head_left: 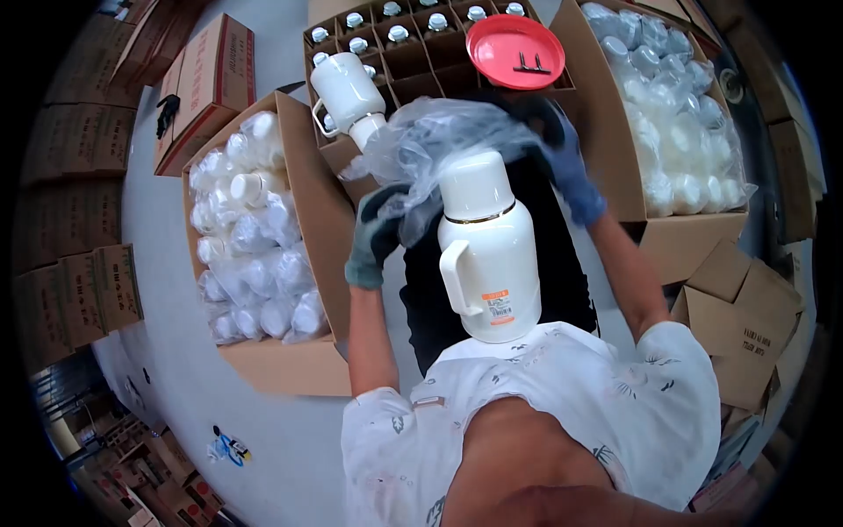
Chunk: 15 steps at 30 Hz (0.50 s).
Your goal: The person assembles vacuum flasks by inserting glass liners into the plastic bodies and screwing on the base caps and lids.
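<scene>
A white thermos flask (pixel 492 255) with a side handle and an orange-and-white barcode label rests on my lap, its base by my shirt. Beyond its lid, a crumpled clear plastic bag (pixel 435 145) stretches between my gloved hands. My left hand (pixel 378 235) is closed on the bag's near left edge, with some fingers hidden by the plastic. At the bag's right end, my right hand (pixel 562 154) is closed on it, somewhat blurred by motion. Neither hand touches the flask's body. Another white flask (pixel 347 90) lies tilted on the divided carton ahead.
The divided carton (pixel 413 61) holds several capped bottles, with a red dish (pixel 514 51) containing small dark pieces on top. Open cartons of bagged white items stand left (pixel 325 220) and right (pixel 606 132). Flattened cardboard (pixel 738 325) lies at right; a closed box (pixel 211 88) stands at left.
</scene>
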Motion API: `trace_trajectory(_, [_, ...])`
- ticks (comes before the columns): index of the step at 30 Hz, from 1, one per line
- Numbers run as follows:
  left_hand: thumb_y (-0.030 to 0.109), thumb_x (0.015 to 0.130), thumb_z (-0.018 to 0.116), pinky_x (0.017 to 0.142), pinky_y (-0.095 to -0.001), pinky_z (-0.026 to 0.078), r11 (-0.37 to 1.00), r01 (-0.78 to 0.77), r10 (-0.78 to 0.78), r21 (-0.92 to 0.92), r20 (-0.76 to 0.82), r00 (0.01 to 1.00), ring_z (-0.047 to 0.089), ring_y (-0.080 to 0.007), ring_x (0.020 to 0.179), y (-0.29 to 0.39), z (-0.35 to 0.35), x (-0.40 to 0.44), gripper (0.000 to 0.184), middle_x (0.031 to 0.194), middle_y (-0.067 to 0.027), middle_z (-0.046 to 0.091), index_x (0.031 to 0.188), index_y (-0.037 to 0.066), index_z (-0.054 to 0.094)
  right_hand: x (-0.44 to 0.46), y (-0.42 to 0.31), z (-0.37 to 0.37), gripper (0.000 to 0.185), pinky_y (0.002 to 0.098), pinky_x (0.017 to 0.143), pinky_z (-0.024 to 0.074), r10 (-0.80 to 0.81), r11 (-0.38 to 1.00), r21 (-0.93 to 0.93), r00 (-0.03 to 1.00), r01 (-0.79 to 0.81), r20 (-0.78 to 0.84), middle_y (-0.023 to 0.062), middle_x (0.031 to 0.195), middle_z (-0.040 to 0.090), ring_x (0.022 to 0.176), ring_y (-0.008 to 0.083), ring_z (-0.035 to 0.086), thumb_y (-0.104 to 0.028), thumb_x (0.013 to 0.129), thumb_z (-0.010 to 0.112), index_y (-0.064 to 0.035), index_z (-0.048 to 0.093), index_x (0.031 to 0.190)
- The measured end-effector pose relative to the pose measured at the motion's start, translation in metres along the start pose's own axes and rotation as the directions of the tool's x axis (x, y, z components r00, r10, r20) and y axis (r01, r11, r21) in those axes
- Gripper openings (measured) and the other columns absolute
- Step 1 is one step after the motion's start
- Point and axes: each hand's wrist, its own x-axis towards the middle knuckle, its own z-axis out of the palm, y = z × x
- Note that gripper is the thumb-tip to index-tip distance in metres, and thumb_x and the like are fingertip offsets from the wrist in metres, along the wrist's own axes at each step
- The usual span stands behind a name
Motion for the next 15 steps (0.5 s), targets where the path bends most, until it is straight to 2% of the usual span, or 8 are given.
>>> trace_trajectory(1, [0.015, 0.078, 0.065, 0.094, -0.0347, 0.045, 0.999, 0.012, -0.012, -0.041, 0.010, 1.000, 0.060, -0.0260, 0.103, 0.011, 0.011, -0.017, 0.042, 0.110, -0.0134, 0.063, 0.117, 0.000, 0.061, -0.045, 0.025, 0.000, 0.026, 0.0383, 0.096, 0.0418, -0.108, 0.964, -0.253, 0.989, 0.079, -0.101, 0.0157, 0.105, 0.062, 0.101, 0.0311, 0.058, -0.014, 0.080, 0.063, 0.0003, 0.061, 0.102])
trace_trajectory(2, [0.018, 0.078, 0.067, 0.095, -0.0349, 0.044, 0.990, -0.005, -0.002, -0.142, -0.045, 0.999, 0.060, -0.0274, 0.102, 0.018, 0.021, -0.035, 0.044, 0.107, -0.0137, 0.064, 0.118, 0.002, 0.061, -0.053, -0.026, -0.013, 0.023, 0.0451, 0.103, 0.0360, -0.152, 0.960, -0.231, 0.987, 0.159, 0.048, 0.0147, 0.104, 0.060, 0.101, 0.0363, 0.055, -0.003, 0.073, 0.059, -0.0032, 0.061, 0.096])
trace_trajectory(4, [0.021, 0.078, 0.068, 0.097, -0.0368, 0.042, 0.952, -0.219, 0.173, 0.215, 0.213, 0.962, 0.058, -0.0292, 0.103, 0.064, 0.038, -0.050, 0.044, 0.105, -0.0138, 0.064, 0.118, 0.002, 0.061, -0.104, -0.043, -0.022, 0.032, 0.0540, 0.099, 0.0374, -0.258, 0.911, -0.271, 0.943, 0.310, 0.211, 0.0160, 0.107, 0.059, 0.103, 0.0355, 0.054, -0.006, 0.063, 0.062, -0.0052, 0.061, 0.095])
trace_trajectory(7, [0.010, 0.077, 0.068, 0.094, -0.0382, 0.043, 0.992, -0.092, 0.099, -0.081, 0.089, 0.991, 0.057, -0.0296, 0.103, 0.058, 0.049, -0.105, 0.033, 0.118, -0.0123, 0.057, 0.110, 0.004, 0.066, -0.156, -0.054, -0.032, 0.041, 0.0556, 0.100, 0.0376, -0.174, 0.912, -0.296, 0.923, 0.283, 0.344, 0.0163, 0.114, 0.055, 0.106, 0.0362, 0.053, -0.012, 0.061, 0.065, -0.0079, 0.059, 0.102])
trace_trajectory(9, [0.010, 0.079, 0.066, 0.093, -0.0368, 0.044, 0.936, 0.308, -0.348, 0.167, 0.326, 0.879, 0.054, -0.0239, 0.109, 0.059, 0.035, -0.147, 0.037, 0.121, -0.0125, 0.056, 0.116, 0.008, 0.064, -0.201, -0.056, -0.052, 0.038, 0.0553, 0.101, 0.0382, -0.151, 0.902, -0.241, 0.784, 0.359, 0.603, 0.0154, 0.113, 0.056, 0.106, 0.0347, 0.054, -0.013, 0.063, 0.065, -0.0086, 0.059, 0.100])
trace_trajectory(10, [0.010, 0.081, 0.066, 0.092, -0.0354, 0.045, 0.752, 0.517, -0.649, 0.408, 0.325, 0.688, 0.054, -0.0218, 0.110, 0.063, 0.030, -0.160, 0.039, 0.121, -0.0130, 0.056, 0.119, 0.008, 0.062, -0.214, -0.054, -0.056, 0.037, 0.0551, 0.101, 0.0385, -0.141, 0.895, -0.205, 0.688, 0.396, 0.712, 0.0149, 0.112, 0.056, 0.107, 0.0340, 0.054, -0.014, 0.063, 0.066, -0.0090, 0.059, 0.099])
trace_trajectory(13, [0.011, 0.082, 0.067, 0.086, -0.0329, 0.048, 0.715, 0.633, -0.699, 0.297, 0.312, 0.643, 0.057, -0.0183, 0.103, 0.095, 0.014, -0.146, 0.040, 0.123, -0.0116, 0.056, 0.122, 0.006, 0.060, -0.199, -0.057, -0.057, 0.030, 0.0543, 0.101, 0.0396, -0.251, 0.888, -0.111, 0.673, 0.446, 0.695, 0.0140, 0.110, 0.057, 0.106, 0.0320, 0.054, -0.018, 0.066, 0.064, -0.0095, 0.059, 0.094])
trace_trajectory(15, [0.015, 0.082, 0.069, 0.081, -0.0329, 0.050, 0.804, 0.576, -0.565, -0.149, 0.111, 0.818, 0.060, -0.0197, 0.097, 0.097, -0.001, -0.128, 0.049, 0.119, -0.0095, 0.059, 0.127, 0.002, 0.053, -0.198, -0.064, -0.061, 0.027, 0.0543, 0.101, 0.0400, -0.254, 0.899, -0.076, 0.655, 0.432, 0.711, 0.0132, 0.108, 0.057, 0.104, 0.0314, 0.055, -0.020, 0.066, 0.063, -0.0092, 0.059, 0.091])
